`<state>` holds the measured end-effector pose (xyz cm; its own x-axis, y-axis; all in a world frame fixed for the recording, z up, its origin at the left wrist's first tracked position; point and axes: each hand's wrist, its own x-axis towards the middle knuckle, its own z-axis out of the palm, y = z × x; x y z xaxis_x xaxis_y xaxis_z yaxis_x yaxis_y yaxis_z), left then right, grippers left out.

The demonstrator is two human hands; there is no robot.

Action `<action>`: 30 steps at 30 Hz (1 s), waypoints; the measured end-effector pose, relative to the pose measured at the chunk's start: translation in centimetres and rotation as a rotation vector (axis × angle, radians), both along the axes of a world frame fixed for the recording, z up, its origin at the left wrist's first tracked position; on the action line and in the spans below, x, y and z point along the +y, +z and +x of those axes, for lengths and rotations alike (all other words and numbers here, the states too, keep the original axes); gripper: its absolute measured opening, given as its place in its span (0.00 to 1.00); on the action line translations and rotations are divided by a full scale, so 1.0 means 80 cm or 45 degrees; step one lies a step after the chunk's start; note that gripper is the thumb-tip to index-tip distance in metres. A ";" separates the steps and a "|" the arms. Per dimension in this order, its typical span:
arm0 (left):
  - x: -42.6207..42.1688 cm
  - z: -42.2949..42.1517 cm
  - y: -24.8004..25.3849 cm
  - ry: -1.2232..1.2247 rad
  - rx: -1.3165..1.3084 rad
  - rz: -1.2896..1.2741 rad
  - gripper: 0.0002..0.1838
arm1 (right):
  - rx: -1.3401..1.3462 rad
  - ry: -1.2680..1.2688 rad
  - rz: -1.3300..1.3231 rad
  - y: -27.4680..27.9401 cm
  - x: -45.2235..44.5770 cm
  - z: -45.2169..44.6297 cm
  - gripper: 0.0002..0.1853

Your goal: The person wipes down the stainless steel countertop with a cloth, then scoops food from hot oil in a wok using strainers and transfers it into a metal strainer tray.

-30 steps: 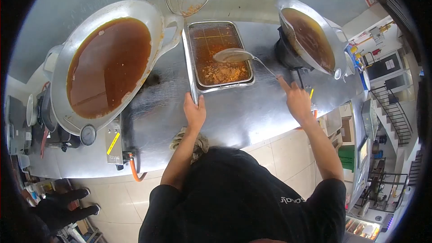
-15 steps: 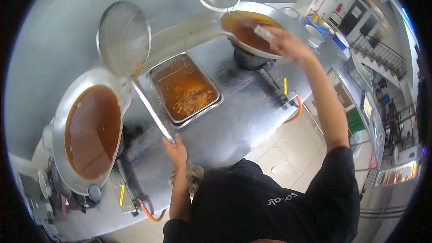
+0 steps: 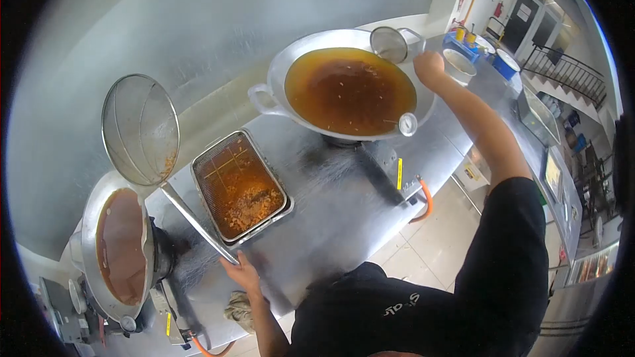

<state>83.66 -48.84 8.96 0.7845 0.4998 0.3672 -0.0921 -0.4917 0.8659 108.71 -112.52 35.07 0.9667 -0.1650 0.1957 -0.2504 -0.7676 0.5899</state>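
Observation:
My left hand (image 3: 245,272) is closed on the metal handle of a large wire strainer (image 3: 140,131), whose round mesh is raised above the left wok's far edge. Closed at the right wok's far right side, my right hand (image 3: 428,66) is nearest to a small mesh skimmer (image 3: 389,45), which rests over the rim by the wok's handle; its grip is hard to make out. Brown oil with floating bits fills the right wok (image 3: 258,98). Between the woks, a wire basket in a metal tray (image 3: 289,203) contains orange-brown crumbs (image 3: 251,208) and liquid.
The left wok (image 3: 89,238) contains brown liquid. Dial thermometers (image 3: 407,124) sit on both woks' rims. A crumpled cloth (image 3: 239,311) lies at the counter's front edge, near an orange hose (image 3: 426,201). Bowls (image 3: 459,66) stand at the back right.
The view has turned right. The ladle is no longer over the tray, and my right hand has moved to the right wok's far side. The large strainer stays in my left hand.

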 end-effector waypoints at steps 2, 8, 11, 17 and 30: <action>-0.014 0.002 0.005 -0.008 0.009 -0.007 0.17 | 0.175 0.015 0.062 0.004 0.037 -0.006 0.09; -0.056 0.002 0.013 0.151 0.061 0.021 0.11 | 0.533 0.195 0.367 0.003 0.103 0.014 0.10; -0.071 0.004 0.016 0.162 0.049 -0.073 0.10 | 0.594 0.327 0.475 -0.006 0.115 0.018 0.10; -0.083 0.000 0.026 0.179 0.052 -0.021 0.09 | 0.565 0.611 0.804 0.014 0.149 -0.024 0.16; -0.077 0.007 0.044 0.016 0.042 -0.101 0.09 | 0.572 0.701 1.208 0.064 0.142 -0.144 0.19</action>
